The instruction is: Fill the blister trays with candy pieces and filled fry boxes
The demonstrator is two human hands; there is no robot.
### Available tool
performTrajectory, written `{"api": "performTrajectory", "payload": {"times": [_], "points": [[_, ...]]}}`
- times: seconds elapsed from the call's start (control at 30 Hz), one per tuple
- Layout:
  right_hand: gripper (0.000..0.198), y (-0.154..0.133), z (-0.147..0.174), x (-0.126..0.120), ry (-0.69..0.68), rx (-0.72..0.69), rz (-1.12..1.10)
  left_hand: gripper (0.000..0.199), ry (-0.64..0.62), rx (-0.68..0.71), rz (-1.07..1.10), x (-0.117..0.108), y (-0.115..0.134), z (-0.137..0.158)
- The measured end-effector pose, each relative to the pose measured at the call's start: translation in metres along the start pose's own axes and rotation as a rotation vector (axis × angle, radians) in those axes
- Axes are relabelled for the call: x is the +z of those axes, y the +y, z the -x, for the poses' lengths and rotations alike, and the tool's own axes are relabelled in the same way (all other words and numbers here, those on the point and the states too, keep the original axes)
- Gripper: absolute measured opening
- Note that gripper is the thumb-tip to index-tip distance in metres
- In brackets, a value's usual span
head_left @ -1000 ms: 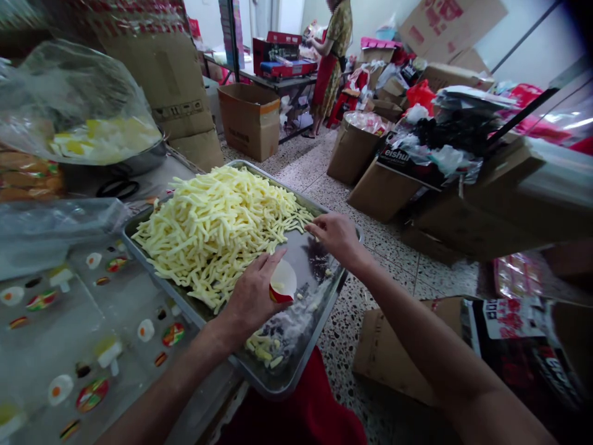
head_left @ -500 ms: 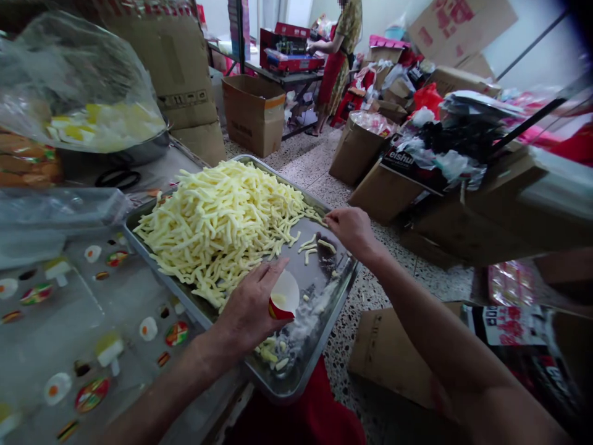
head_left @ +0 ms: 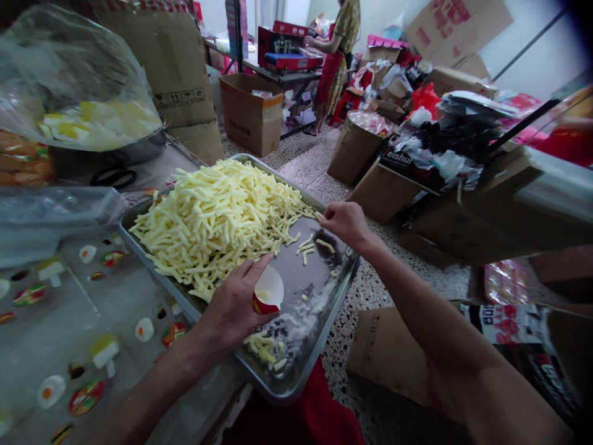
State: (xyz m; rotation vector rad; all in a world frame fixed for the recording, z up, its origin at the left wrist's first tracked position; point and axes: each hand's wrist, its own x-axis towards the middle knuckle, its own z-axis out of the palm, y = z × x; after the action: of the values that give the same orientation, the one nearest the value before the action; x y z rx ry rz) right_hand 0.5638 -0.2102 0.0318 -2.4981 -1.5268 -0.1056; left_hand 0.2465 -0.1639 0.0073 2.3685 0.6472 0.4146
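A metal tray (head_left: 356, 262) holds a large heap of pale yellow, fry-shaped pieces (head_left: 227, 216). My left hand (head_left: 234, 303) is closed around a red-and-white paper fries cup (head_left: 269, 289) above the tray's near half. A little pale yellow shows inside the cup. At the tray's right rim my right hand (head_left: 345, 222) is closed in a pinch, with the end of one fry-shaped piece (head_left: 319, 216) showing at its fingertips. Several loose pieces (head_left: 306, 247) lie between the hands. White powder (head_left: 308, 315) and broken bits (head_left: 266, 347) cover the near corner.
The patterned tablecloth (head_left: 120, 309) is on the left, with scissors (head_left: 113, 178) and a plastic bag in a metal bowl (head_left: 157, 139) behind. Cardboard boxes (head_left: 252, 117) stand on the speckled floor. A person (head_left: 333, 62) works at a red machine (head_left: 290, 52) at the back.
My left hand and the cup have shifted slightly left and down. My right hand has moved slightly left, still pinched. A clear packet now shows in the open box behind.
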Motion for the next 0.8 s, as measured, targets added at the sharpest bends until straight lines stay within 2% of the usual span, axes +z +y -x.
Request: {"api": "performTrajectory", "payload": {"times": [0.07,0.13,0.23,0.33,0.43,0.5,0.57,0.63,0.7,0.8], "points": [[0.011,0.004,0.014,-0.006,-0.026,-0.024,-0.106,0.097,-0.011,0.013,-0.004,0.001,0.001,-0.001],[0.017,0.006,0.032,-0.006,-0.111,-0.029,-0.170,0.098,-0.019,0.025,-0.014,0.002,0.003,-0.002],[0.028,0.004,0.054,0.003,-0.155,0.031,-0.112,0.099,-0.017,0.028,-0.044,0.003,0.007,-0.003],[0.018,0.001,0.062,0.013,-0.131,0.111,-0.048,0.101,-0.017,0.034,-0.061,0.005,0.011,-0.002],[0.010,-0.001,0.061,0.016,-0.149,0.132,-0.171,0.103,-0.010,0.039,-0.028,0.006,0.011,-0.002],[0.010,-0.005,0.059,0.014,-0.088,0.004,-0.273,0.104,0.004,0.048,0.037,0.004,0.008,-0.002],[0.010,-0.010,0.056,0.012,-0.031,-0.246,-0.300,0.106,0.019,0.059,0.109,0.002,0.004,-0.004],[0.008,-0.017,0.054,0.012,-0.056,-0.458,-0.223,0.108,0.031,0.063,0.157,-0.001,0.000,-0.005],[0.010,-0.022,0.052,0.013,-0.138,-0.532,-0.106,0.110,0.039,0.064,0.169,-0.002,-0.003,-0.006],[0.014,-0.027,0.052,0.018,-0.200,-0.468,-0.012,0.112,0.051,0.075,0.120,-0.001,-0.004,-0.007]]}}
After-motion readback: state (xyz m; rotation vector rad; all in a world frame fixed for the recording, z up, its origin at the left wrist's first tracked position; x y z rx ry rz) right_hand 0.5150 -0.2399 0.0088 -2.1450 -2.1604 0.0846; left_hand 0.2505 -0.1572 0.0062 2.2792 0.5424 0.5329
